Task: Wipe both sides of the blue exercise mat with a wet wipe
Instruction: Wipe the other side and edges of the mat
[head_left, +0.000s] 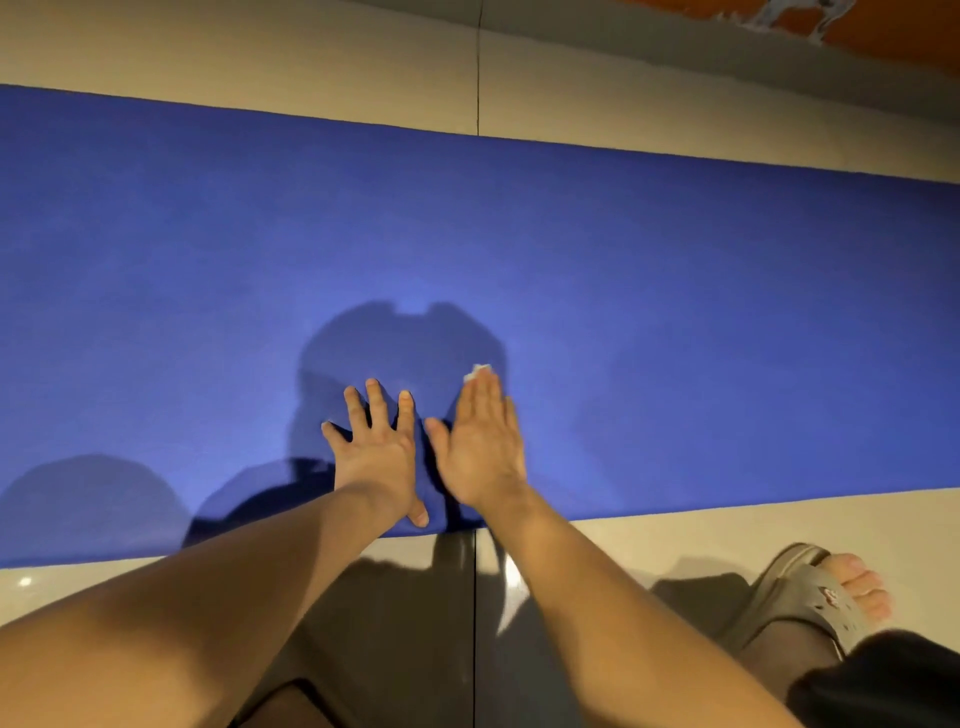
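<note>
I'm seeing left hand (376, 452) lying spread on blue mat (675, 312); right hand (480, 452), fingers together, pressing wet wipe (479, 370) onto mat beside it.

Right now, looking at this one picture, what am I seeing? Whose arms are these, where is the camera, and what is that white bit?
No machine here: a person wears a camera on the head, looking down at their own arms. The blue exercise mat lies on a tiled floor. The left hand rests spread on the mat. The right hand lies flat, fingers straight, pressing a wet wipe; only its white edge peeks out past the fingertips. Lower right: the person's foot in a grey sandal.
</note>
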